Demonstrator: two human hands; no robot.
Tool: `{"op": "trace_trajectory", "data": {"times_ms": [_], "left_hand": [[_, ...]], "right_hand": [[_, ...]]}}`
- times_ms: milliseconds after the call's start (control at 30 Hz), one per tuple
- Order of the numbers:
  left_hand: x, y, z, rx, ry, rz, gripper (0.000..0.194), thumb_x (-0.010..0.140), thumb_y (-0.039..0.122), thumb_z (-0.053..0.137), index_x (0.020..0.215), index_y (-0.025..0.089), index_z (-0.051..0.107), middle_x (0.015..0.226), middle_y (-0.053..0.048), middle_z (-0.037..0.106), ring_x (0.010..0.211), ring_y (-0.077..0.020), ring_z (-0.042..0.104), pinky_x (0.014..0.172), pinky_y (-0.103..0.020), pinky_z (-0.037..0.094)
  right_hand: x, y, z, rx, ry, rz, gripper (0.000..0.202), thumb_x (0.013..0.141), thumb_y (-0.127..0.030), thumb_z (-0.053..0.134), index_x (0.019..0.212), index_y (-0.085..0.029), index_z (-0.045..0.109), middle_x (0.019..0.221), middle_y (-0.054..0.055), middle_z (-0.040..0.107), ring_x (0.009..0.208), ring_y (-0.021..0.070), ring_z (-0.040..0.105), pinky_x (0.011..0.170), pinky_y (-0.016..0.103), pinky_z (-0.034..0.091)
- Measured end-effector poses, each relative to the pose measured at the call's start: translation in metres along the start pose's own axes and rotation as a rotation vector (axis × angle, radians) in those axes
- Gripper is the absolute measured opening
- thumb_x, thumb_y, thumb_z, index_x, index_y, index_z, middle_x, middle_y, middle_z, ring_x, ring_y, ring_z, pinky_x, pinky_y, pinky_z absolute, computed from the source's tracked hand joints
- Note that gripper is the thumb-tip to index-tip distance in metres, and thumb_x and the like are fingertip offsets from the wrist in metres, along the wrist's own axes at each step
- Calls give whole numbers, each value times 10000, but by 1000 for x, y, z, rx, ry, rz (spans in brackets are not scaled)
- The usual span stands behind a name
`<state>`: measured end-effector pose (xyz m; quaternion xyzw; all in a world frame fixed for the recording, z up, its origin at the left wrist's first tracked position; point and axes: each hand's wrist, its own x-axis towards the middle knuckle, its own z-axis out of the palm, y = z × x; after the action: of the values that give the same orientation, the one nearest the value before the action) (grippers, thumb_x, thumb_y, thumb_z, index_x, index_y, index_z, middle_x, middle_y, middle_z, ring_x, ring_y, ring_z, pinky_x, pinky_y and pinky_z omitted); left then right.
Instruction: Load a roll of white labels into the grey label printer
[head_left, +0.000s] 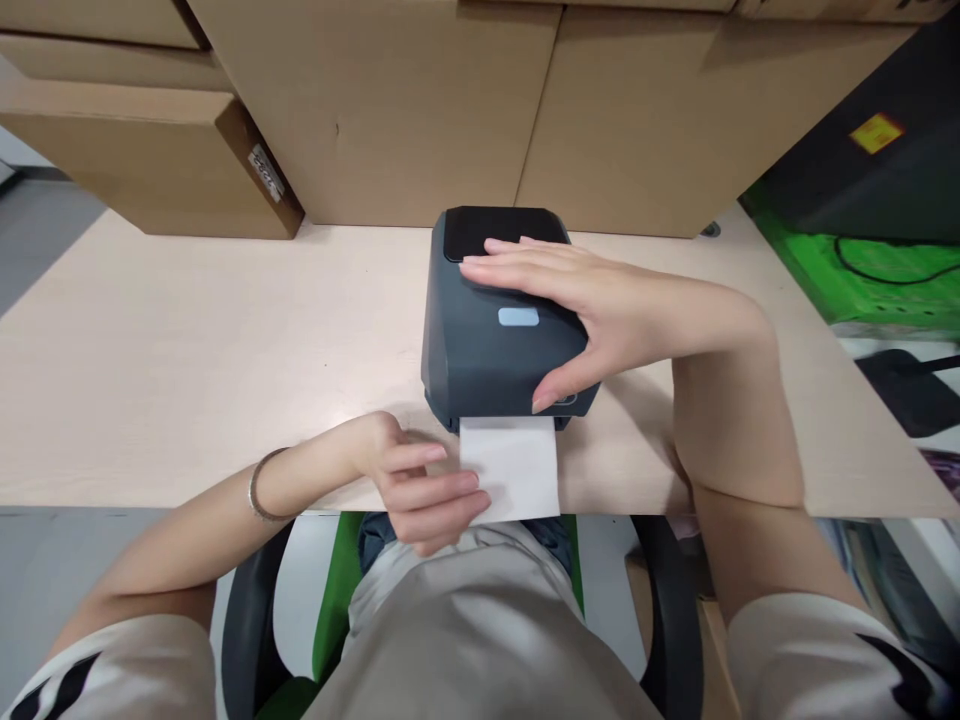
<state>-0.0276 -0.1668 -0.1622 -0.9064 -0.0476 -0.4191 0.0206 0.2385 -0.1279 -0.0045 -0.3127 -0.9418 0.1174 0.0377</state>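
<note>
A dark grey label printer (487,350) with a black window on its lid and a light blue button stands on the table. From its front slot a white paper label (517,465) sticks out past the table's front edge. My right hand (559,290) rests on the lid with fingers stretched to the left, its thumb lower down near the printer's front edge. Beside the label is my left hand (424,490), its fingers loosely curled. Its fingertips overlap the label's left edge, while the thumb stays apart from the paper, so no grip on it shows.
Large cardboard boxes (420,120) stand along the back of the pale wooden table (187,370), with a flatter carton (142,160) at the left. A dark case (862,190) and a green surface (885,285) lie beyond the right edge. Chair armrests (671,620) flank my body.
</note>
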Motion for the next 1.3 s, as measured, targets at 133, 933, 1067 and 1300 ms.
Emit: {"op": "trace_trajectory", "data": {"times_ms": [133,933,1067,1300], "left_hand": [[5,-3,-16,202,315,240,448,987,725,423,925,374,695,1055,66,785,1118,-194,719,1150,-412,585],[32,-14,-31,148,235,18,435,1011,432,423,1251,224,721,1069,-64,812,1050,-231,778,928,-410,702],[37,-15,-29,139,261,33,370,956,400,479,1156,242,747,1002,-39,818,990,-223,782,868,-393,718],[37,-17,-28,75,278,33,387,921,343,513,1217,244,742,1018,-38,825,990,-228,784,899,-398,713]], "right_hand": [[-3,-2,7,-30,-14,11,1169,831,-648,800,1733,-353,117,1783,46,251,1656,394,222,1291,663,311],[-4,12,11,95,4,-129,1197,826,-571,835,1739,-301,111,1759,62,319,1591,353,379,1281,512,399],[-5,13,12,133,6,-139,1188,837,-572,827,1739,-293,105,1749,81,331,1571,365,404,1261,499,418],[-7,11,13,115,21,-121,1077,829,-488,857,1709,-283,271,1721,84,397,1567,344,423,1269,494,426]]}}
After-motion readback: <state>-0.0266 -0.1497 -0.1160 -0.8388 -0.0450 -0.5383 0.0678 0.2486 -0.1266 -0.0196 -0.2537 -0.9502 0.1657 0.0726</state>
